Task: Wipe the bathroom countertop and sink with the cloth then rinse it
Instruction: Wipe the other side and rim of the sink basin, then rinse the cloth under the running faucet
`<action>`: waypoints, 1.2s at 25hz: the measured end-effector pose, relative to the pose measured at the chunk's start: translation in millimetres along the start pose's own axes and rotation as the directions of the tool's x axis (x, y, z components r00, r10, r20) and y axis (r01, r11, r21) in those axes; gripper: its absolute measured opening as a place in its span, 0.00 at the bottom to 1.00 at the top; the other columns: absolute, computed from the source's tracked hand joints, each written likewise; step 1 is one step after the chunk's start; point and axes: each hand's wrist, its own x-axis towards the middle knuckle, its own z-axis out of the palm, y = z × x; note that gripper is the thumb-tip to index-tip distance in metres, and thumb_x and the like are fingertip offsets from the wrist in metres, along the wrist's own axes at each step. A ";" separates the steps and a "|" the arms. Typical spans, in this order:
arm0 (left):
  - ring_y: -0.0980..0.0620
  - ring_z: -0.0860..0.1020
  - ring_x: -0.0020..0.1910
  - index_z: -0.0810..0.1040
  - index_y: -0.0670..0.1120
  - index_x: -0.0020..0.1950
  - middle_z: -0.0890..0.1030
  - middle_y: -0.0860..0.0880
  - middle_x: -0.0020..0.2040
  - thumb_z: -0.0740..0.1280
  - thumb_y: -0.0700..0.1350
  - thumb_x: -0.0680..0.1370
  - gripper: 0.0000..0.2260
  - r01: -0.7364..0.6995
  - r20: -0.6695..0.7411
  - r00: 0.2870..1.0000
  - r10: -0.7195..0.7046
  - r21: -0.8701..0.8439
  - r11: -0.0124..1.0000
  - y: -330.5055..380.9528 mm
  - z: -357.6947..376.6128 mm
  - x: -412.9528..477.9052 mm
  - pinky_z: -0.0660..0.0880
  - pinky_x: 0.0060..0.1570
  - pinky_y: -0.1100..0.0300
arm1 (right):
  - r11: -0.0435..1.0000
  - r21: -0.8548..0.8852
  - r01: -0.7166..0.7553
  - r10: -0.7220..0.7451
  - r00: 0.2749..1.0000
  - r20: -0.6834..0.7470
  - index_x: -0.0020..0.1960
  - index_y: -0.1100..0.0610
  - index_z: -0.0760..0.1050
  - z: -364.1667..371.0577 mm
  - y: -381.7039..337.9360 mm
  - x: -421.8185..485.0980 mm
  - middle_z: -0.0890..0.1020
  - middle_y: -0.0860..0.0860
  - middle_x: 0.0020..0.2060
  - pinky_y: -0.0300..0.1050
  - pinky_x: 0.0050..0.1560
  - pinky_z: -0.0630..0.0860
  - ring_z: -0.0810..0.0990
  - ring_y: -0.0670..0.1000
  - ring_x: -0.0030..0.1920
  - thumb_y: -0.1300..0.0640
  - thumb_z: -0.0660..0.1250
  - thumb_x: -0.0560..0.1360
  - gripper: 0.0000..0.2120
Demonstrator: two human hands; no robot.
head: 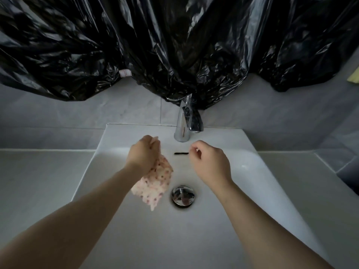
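While the head view looks straight down into the sink [272, 171], the left hand [144, 152] has its fingers curled tight round the top of the cloth [155, 183], a pale fabric with small reddish spots that hangs in a limp bunch over the basin, at about ten o'clock from the drain [182, 196]. Whether its lower tip touches the porcelain cannot be told. The right hand [209, 162] hovers at about one o'clock from the drain, fingers loosely curled and holding nothing, just beside the dark overflow slot [181, 153]. At twelve o'clock stands the chrome faucet [184, 121], and no water can be seen running from it. The grey counter [38, 171] stretches away at nine and three o'clock. By its droop the cloth looks thin, soft and light, probably damp, so it should fold and wring easily but will slide and sag if pinched by a corner; gathering it in the fist, as the left hand does, or taking both ends to twist it, seems the surest hold. Black plastic sheeting [136, 45] drapes over the wall behind, down onto the faucet's top. On it, at about eleven o'clock, sits a small white label [125, 72] with red print, too small to read; no other writing or brand shows.
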 end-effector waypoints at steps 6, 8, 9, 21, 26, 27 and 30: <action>0.46 0.76 0.35 0.77 0.42 0.43 0.77 0.45 0.34 0.61 0.46 0.77 0.10 0.362 0.117 0.928 -0.355 -0.508 0.781 35.3 -46.4 11.6 0.73 0.43 0.56 | 0.948 -0.026 0.316 -0.293 0.841 -0.456 0.35 0.57 0.76 -21.7 -45.9 40.4 0.75 0.50 0.24 0.36 0.26 0.58 0.71 0.54 0.25 0.57 0.60 0.68 0.07; 0.47 0.76 0.35 0.77 0.43 0.42 0.78 0.46 0.34 0.62 0.47 0.78 0.10 0.375 0.140 0.923 -0.360 -0.541 0.753 45.6 -54.9 9.6 0.74 0.46 0.56 | 0.945 -0.044 0.324 -0.323 0.904 -0.280 0.49 0.57 0.79 -22.4 -59.8 59.6 0.80 0.52 0.34 0.41 0.30 0.66 0.77 0.54 0.36 0.56 0.64 0.74 0.08; 0.47 0.76 0.35 0.77 0.43 0.41 0.78 0.45 0.34 0.62 0.47 0.78 0.10 0.386 0.156 0.918 -0.364 -0.560 0.733 49.6 -57.6 8.8 0.74 0.46 0.56 | 0.943 -0.071 0.326 -0.334 0.922 -0.196 0.53 0.57 0.78 -18.0 -62.9 70.0 0.80 0.54 0.38 0.44 0.32 0.69 0.78 0.55 0.40 0.56 0.65 0.75 0.09; 0.50 0.75 0.27 0.76 0.42 0.38 0.76 0.50 0.21 0.63 0.44 0.78 0.11 0.440 0.225 0.890 -0.397 -0.650 0.619 58.9 -63.5 -10.6 0.74 0.36 0.60 | 0.943 0.156 0.296 -0.246 0.930 -0.274 0.49 0.60 0.78 -30.9 -69.6 100.8 0.80 0.56 0.39 0.47 0.36 0.73 0.75 0.54 0.38 0.61 0.66 0.76 0.04; 0.50 0.78 0.27 0.77 0.41 0.44 0.79 0.50 0.23 0.60 0.46 0.80 0.11 0.401 0.211 0.908 -0.363 -0.695 0.597 41.2 -29.6 -27.7 0.73 0.32 0.61 | 0.908 -0.075 0.412 -0.399 0.794 -0.459 0.35 0.57 0.74 -12.3 -20.7 13.9 0.74 0.49 0.25 0.38 0.25 0.63 0.70 0.51 0.26 0.60 0.62 0.69 0.05; 0.50 0.79 0.27 0.77 0.41 0.47 0.80 0.50 0.25 0.59 0.47 0.80 0.11 0.387 0.210 0.914 -0.346 -0.703 0.597 38.0 -17.1 -33.6 0.75 0.31 0.62 | 0.924 -0.037 0.381 -0.363 0.841 -0.401 0.36 0.56 0.74 -1.0 -5.9 -4.4 0.75 0.48 0.26 0.38 0.26 0.64 0.71 0.51 0.27 0.58 0.61 0.69 0.05; 0.43 0.82 0.39 0.75 0.40 0.54 0.83 0.41 0.42 0.58 0.50 0.81 0.14 0.466 0.387 0.885 -0.259 -0.758 0.457 26.9 23.8 -43.5 0.79 0.42 0.52 | 0.920 0.357 -0.161 0.113 0.982 0.151 0.52 0.50 0.75 22.9 20.9 -36.0 0.80 0.45 0.43 0.43 0.43 0.74 0.78 0.48 0.43 0.52 0.62 0.77 0.06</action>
